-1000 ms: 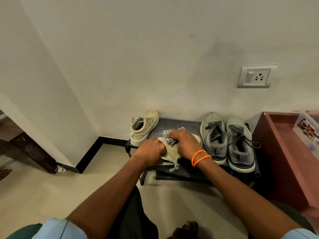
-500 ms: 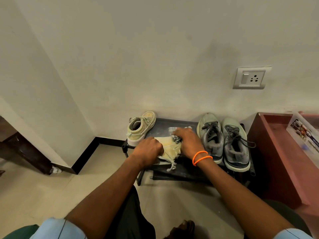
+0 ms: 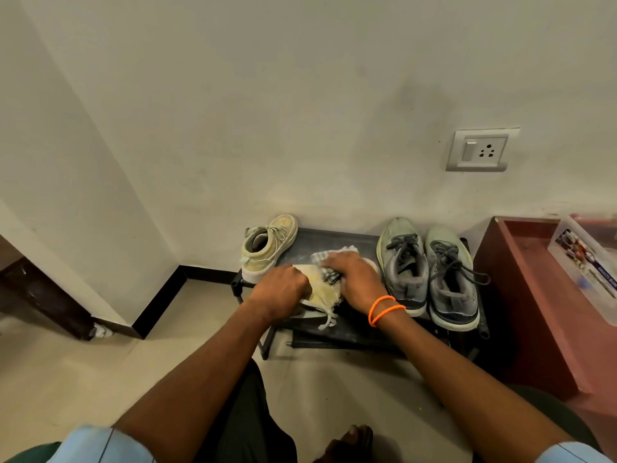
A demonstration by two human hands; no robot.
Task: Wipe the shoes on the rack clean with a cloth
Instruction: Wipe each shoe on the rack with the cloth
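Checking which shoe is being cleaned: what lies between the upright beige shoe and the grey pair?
In the head view, a second beige shoe on the rack, held by the left hand, cloth under the right hand.

Right hand [image 3: 355, 279]: has slid slightly back along the beige shoe [image 3: 320, 289], fingers now spread flat over the checked cloth [image 3: 329, 257] near the toe end; a second ago they were bunched further forward.
Cloth: more of its white edge shows past the fingertips, toward the wall, than half a second ago.
Left hand [image 3: 280, 290]: keeps gripping the heel end of the shoe, knuckles up (the grip itself looks no different).
Beige shoe: its lace end [image 3: 329, 320] hangs a little lower over the front edge of the rack [image 3: 350, 332].
View: the camera has drifted, so the wall socket [image 3: 480, 150] sits further left in frame than a second ago.
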